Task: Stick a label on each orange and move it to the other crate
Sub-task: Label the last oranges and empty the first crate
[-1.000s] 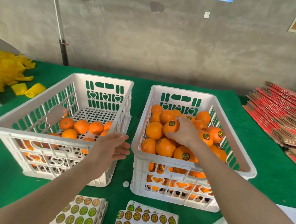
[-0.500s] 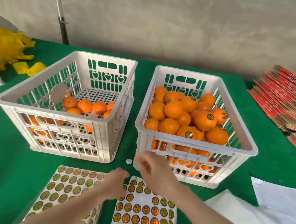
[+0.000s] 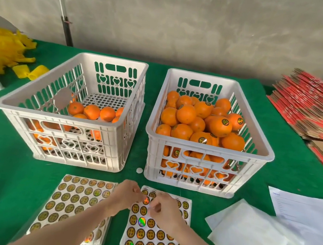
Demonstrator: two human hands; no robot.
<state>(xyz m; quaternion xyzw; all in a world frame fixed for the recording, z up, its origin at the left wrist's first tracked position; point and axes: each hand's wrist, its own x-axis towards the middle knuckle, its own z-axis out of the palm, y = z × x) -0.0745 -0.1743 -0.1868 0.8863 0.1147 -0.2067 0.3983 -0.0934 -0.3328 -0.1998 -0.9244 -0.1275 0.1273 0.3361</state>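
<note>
1. Green felt is spread over the worktop [image 3: 2, 165], backed by a grey concrete wall [image 3: 186, 25].
2. Oranges [image 3: 185, 114] are heaped in the right crate [image 3: 209, 149]; few lie in the left crate [image 3: 66, 124].
3. Fingers of the left hand [image 3: 127, 195] and right hand [image 3: 164, 209] are pinched together over the label sheet [image 3: 156, 235].

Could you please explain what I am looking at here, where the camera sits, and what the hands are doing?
There is no machine here: a person works with bare hands, and the single picture comes from a camera worn on the head, looking forward and down.

On the green table stand two white crates. The left crate holds a few oranges with no labels showing; the right crate is piled with oranges, several carrying round labels.

Nearest the camera lie two label sheets. The left hand and the right hand meet over the right sheet, fingertips pinched together, apparently peeling a label. No orange is held.

Around them: yellow wrappers far left, flattened red cartons on the right, white papers at the near right.
</note>
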